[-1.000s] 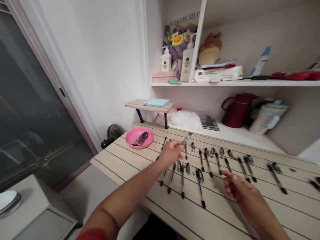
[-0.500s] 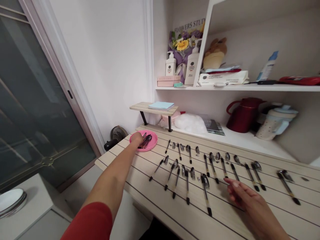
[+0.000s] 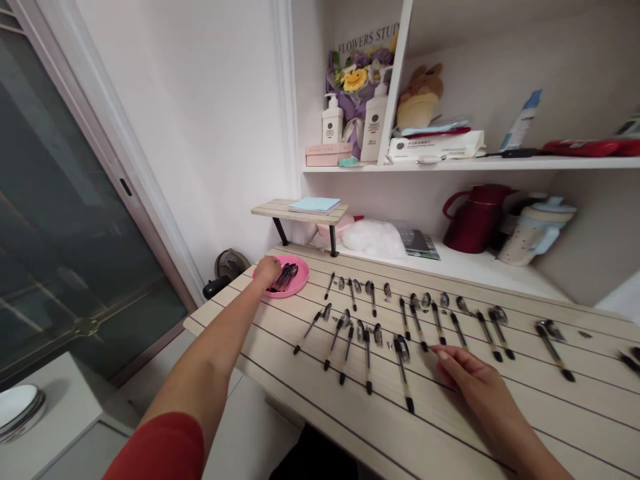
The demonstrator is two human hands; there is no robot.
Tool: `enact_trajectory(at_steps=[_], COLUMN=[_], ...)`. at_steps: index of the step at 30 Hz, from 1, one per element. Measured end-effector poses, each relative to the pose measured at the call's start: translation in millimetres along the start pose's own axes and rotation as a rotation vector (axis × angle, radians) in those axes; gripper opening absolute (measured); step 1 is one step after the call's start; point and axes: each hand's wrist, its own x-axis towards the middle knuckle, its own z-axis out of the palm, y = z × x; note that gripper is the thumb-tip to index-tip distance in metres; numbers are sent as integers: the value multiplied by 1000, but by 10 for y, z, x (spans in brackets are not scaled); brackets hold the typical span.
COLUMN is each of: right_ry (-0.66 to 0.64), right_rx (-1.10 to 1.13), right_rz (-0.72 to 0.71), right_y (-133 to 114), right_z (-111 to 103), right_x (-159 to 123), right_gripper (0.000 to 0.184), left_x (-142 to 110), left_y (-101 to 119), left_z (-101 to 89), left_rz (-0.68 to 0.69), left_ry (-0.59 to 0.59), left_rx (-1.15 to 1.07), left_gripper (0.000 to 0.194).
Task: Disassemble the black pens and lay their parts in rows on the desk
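My left hand is curled over the left side of a pink plate. A bundle of dark pens lies in the plate beside it; what its bent fingers hold, if anything, is hidden. Lower right, my right hand is low over the table, thumb and forefinger drawn together by the black end of a pen. Anything between those fingertips is too small to name. Pens with black ends and loose clear caps lie in two rows, among them a long pen near the front.
The slatted wooden table meets a white shelf unit. A small raised stand bears light blue paper. Behind are a white plastic bag, a dark red jug and a pale tumbler. A small fan stands past the left edge.
My left hand has gone from the pen rows, where it held a clear pen part, to the pink plate. My right hand has shifted slightly left, its fingertips drawing closer to a pen's end.
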Motion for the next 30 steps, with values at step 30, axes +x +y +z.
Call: enact_trajectory(at_steps=[30], right_ry=[88], right_rx=[-909], right_rz=[-141], right_y=[-489], right_z=[415], right_x=[106], right_gripper=[16], left_x=[-1804], left_y=[1243], left_z=[936], left_rz=[589], left_ry=[-288], left_rx=[163], left_gripper=[30])
